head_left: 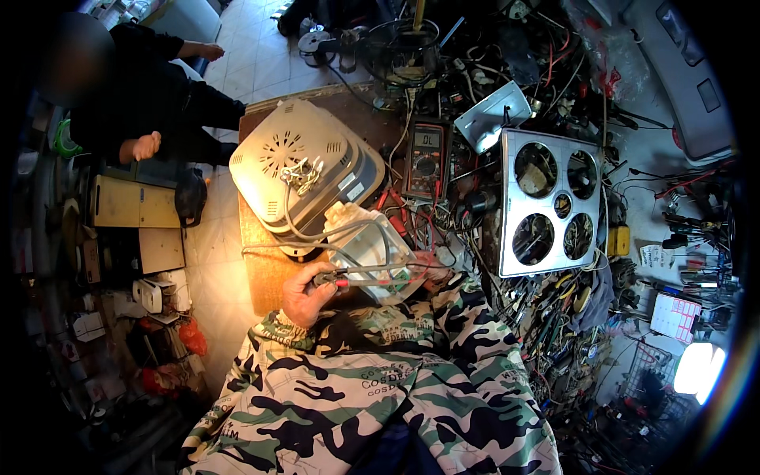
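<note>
My left hand (307, 297) is closed around a dark plug (323, 279) on a grey cord (297, 229). From my right hand (434, 267), thin test probes (380, 279), one with red on it, stretch across to the plug. Some fingers of that hand are hidden, and whether the tips touch the pins is too small to tell. Just beyond lies an upturned beige appliance (317, 162) with vent slots and a bundle of cord on its base. Under the probes is a whitish, translucent plastic bag or tray (368, 245). A multimeter (427, 154) with a lit display lies to the right.
A silver hob plate (552, 202) with round openings stands at right, among heaped tools and wires (546, 332). A white panel (495, 115) leans behind it. The appliance rests on a brown board (265, 269). Another person (134, 103) in dark clothes is at far left.
</note>
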